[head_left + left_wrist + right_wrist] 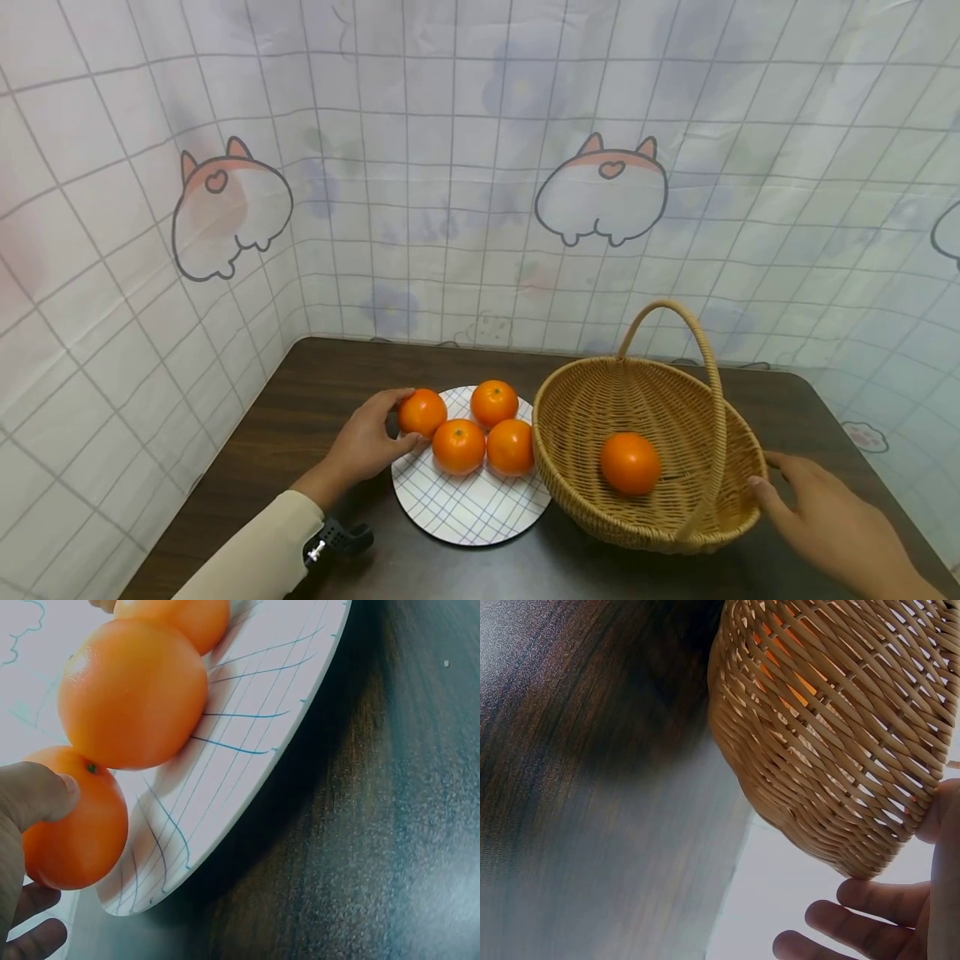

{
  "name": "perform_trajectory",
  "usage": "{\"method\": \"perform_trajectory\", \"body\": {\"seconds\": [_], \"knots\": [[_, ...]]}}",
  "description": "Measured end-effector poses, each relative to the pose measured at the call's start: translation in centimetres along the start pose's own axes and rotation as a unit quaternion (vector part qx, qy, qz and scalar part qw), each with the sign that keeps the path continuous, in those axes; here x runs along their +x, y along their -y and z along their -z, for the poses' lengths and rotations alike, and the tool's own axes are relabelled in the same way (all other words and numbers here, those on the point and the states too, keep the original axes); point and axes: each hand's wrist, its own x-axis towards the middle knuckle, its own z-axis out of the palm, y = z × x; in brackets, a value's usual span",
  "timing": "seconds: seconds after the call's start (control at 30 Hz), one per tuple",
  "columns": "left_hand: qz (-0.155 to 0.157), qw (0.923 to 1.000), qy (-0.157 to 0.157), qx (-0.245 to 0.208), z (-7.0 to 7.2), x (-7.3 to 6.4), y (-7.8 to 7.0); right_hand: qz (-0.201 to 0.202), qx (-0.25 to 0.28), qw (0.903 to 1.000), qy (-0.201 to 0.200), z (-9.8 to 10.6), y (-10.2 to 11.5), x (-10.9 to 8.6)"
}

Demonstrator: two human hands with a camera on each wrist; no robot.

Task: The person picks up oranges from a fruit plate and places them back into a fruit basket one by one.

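Note:
My left hand (367, 437) grips an orange (422, 413) at the left side of a round white plate (468, 517) with blue crossed lines. In the left wrist view the thumb (45, 799) presses near its stem end, and fingers curl below the fruit. Other oranges (459, 447) sit close against it on the plate. My right hand (832, 508) holds the right rim of a wicker basket (577, 492), thumb over the edge and fingers outside. One orange (631, 463) lies inside the basket; through the weave, its colour shows in the right wrist view.
Plate and basket stand side by side on a dark wooden table (322, 392), the basket overlapping the plate's right edge in the head view. The basket's tall handle (708, 358) arches over it. A patterned curtain (450, 167) surrounds the table's back and sides.

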Motion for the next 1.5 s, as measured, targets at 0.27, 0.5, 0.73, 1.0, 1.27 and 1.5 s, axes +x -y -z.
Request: {"method": "perform_trajectory", "body": {"seconds": [0.27, 0.5, 0.73, 1.0, 1.27, 1.5], "knots": [[0.003, 0.9999, -0.001, -0.015, 0.7, -0.2, -0.5, 0.0, -0.001, 1.0, -0.001, 0.1, 0.0, 0.0], [-0.004, 0.9999, -0.002, -0.01, 1.6, -0.4, -1.4, 0.001, -0.003, 1.0, -0.002, 0.2, -0.1, -0.1], [-0.026, 0.9996, -0.008, -0.004, 2.5, -0.7, -2.3, 0.001, 0.0, 1.0, -0.002, 0.3, 0.0, -0.1], [-0.059, 0.998, -0.013, -0.02, 3.2, -0.8, -3.7, 0.005, 0.0, 1.0, -0.004, 0.3, -0.1, -0.1], [-0.087, 0.9953, -0.003, -0.042, 3.4, -0.8, -6.0, 0.009, 0.0, 0.9999, -0.006, 0.2, -0.1, -0.1], [-0.091, 0.9935, 0.025, -0.065, 3.5, -0.8, -8.0, 0.015, 0.002, 0.9998, -0.011, 0.1, 0.0, -0.1]]}}
